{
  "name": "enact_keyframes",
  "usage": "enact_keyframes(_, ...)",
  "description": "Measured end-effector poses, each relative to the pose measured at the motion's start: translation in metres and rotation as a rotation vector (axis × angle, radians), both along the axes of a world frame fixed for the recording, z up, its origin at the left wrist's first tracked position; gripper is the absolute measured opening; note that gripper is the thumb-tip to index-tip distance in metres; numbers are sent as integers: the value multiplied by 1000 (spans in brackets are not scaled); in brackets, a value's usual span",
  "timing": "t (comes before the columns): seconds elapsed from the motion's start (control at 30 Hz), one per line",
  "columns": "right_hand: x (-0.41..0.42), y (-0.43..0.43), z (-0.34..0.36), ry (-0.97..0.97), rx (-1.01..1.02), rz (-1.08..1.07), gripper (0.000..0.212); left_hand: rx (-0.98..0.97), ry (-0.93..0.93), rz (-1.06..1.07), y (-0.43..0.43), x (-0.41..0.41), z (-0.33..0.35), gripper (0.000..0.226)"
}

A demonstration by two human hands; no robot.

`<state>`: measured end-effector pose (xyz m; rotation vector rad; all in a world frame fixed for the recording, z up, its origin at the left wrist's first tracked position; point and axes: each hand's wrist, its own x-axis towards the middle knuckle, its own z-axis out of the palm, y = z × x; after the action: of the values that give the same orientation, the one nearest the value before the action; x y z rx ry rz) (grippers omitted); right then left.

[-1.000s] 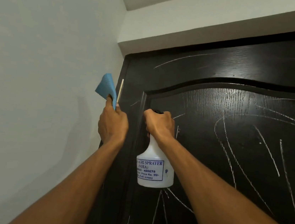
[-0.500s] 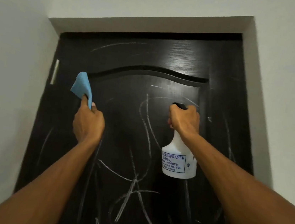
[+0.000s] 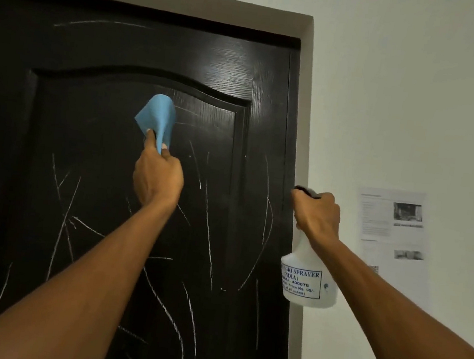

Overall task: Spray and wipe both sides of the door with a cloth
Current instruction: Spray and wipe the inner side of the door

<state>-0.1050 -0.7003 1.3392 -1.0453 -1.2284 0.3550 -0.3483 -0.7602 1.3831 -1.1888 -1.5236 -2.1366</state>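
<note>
Left hand [image 3: 158, 180] and right hand [image 3: 317, 214] high, outstretched, each in a curled grip.

We lose the door [image 3: 112, 44] past 9 and 6 o'clock; right hand [image 3: 317, 211] covers the sprayer [image 3: 307, 280] head; paper [image 3: 394, 228] at 3 o'clock unreadable.

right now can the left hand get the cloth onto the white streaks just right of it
Probably yes: the left hand holds the blue cloth close to the door, and nothing stands between it and those streaks.
</note>
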Motion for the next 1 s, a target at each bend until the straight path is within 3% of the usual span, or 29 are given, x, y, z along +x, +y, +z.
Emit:
enact_keyframes(0.2, -51, -28, -45, 0, -45, 187, 25, -56, -22, -30, -16, -5, -25, 53)
enact_keyframes(0.43, -156, -66, -71, -44, -196, 476, 23, -84, -100, 8, -52, -68, -43, 50)
enact_keyframes(0.63, -261, -114, -67, -62, -158, 515, 50, -70, -141, 150, -103, -161, -48, 46)
enact_keyframes(0.83, -357, -149, -61, -138, -177, 668, 38, -85, -170, 277, -141, -241, -58, 43)
enact_keyframes(0.93, -397, -170, -73, -147, -152, 632, 43, -41, -186, 319, -156, -273, -66, 38)
enact_keyframes(1.0, -417, -178, -83, -148, -169, 628, 35, 11, -208, 368, -170, -292, -71, 34)
